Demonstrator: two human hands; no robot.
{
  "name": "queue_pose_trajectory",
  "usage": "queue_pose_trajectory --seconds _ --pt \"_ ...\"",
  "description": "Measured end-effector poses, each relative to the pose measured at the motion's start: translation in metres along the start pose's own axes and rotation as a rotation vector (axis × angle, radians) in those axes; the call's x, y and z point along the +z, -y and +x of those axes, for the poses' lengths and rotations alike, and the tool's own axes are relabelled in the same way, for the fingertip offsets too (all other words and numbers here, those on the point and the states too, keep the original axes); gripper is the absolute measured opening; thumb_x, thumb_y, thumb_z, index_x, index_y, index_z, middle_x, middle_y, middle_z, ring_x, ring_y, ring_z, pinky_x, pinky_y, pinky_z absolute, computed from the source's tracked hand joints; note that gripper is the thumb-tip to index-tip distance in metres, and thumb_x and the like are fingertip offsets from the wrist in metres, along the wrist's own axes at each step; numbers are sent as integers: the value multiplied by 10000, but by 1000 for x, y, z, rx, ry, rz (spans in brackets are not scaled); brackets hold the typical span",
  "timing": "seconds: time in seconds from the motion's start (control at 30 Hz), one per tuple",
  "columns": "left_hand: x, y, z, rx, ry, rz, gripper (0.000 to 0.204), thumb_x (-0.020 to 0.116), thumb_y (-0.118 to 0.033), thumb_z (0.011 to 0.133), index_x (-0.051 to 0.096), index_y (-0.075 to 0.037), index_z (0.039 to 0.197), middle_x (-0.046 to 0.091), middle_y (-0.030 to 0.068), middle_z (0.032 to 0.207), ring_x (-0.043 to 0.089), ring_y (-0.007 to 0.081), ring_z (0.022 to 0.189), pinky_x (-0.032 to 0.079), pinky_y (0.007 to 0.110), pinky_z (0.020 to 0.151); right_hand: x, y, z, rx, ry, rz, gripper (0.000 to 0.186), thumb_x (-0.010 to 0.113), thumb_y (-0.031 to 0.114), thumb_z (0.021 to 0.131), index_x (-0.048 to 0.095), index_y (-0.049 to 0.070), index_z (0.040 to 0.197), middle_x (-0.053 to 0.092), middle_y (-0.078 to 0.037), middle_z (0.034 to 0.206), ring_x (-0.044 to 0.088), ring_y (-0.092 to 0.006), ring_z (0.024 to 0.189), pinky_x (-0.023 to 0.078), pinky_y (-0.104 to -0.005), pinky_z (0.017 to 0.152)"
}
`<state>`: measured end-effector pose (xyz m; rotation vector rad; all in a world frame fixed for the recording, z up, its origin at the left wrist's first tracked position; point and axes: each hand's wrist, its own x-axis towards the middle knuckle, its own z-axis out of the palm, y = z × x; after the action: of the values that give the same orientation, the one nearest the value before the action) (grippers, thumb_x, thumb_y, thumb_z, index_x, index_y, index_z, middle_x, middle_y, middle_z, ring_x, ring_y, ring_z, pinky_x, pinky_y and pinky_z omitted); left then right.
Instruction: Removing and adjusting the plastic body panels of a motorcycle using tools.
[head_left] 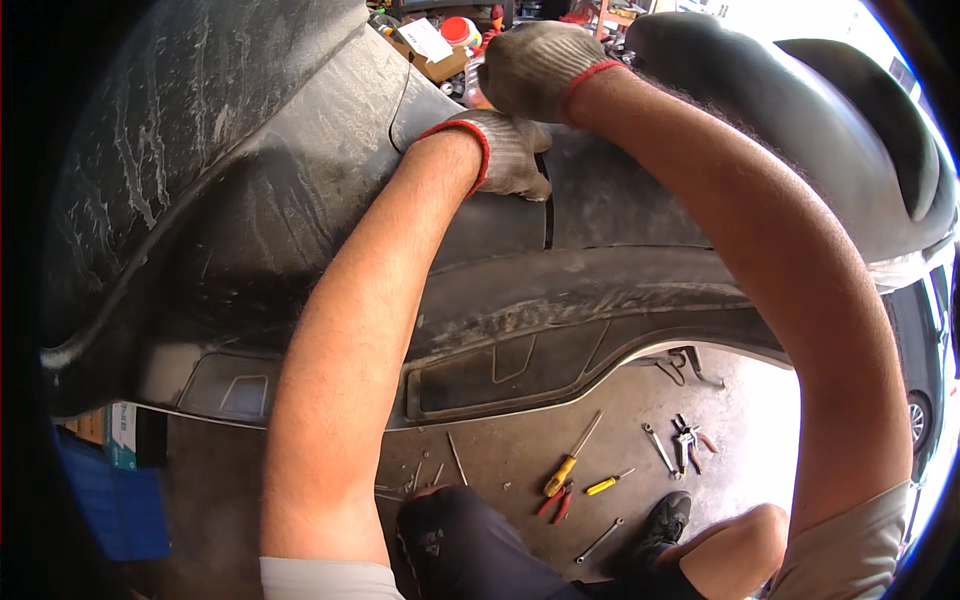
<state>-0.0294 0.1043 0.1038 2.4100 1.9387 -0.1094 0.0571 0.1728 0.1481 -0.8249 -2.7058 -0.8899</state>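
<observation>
1. A big black panel is sitting in front of the person, running from the left side across to the right. It is looking dusty, and pale streaks are showing on its upper left part.
2. The left hand is wearing a grey glove with a red edge. It is resting on the panel with its fingers bent, right by a thin dark slot. I am not seeing the fingertips well, so I cannot tell if they are pinching anything.
3. The right hand is wearing the same kind of glove. It is resting just above the left hand, near the panel's top edge, with its fingers curled in — I cannot tell if it is holding something.
4. Tools are lying on the floor below: a long yellow screwdriver, red-handled pliers near it, and a small yellow screwdriver.
5. More tools are lying to the right — a wrench beside some pliers. Another wrench is lying near a dark shoe.
6. Behind the panel, a tub with a red lid is standing beside a brown box.
</observation>
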Motion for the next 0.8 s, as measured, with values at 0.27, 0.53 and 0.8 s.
queue_pose_trajectory --seconds 0.27,0.53,0.8 --pt "16 13 23 -42 -124 -20 388 560 -89 892 664 -162 1258 717 191 1066 698 360 999 551 435 841 44 -58 -31 72 196 -142 384 489 313 984 768 50 1014 747 -175 1042 724 -363 949 577 -468 841" --pt "19 -11 -2 -80 -177 221 301 519 -85 868 684 -99 1119 669 164 1207 651 337 1129 539 432 957 53 -26 -39 14 352 97 390 492 312 977 727 167 1251 685 -98 1327 674 -258 1195 530 -462 961" --pt "94 -42 -39 93 -939 73 404 632 -43 780 676 -87 1179 645 142 1271 620 330 1150 550 429 914 59 -16 -32 167 438 160 424 416 315 996 705 153 1261 650 -101 1376 630 -296 1258 488 -442 1043"
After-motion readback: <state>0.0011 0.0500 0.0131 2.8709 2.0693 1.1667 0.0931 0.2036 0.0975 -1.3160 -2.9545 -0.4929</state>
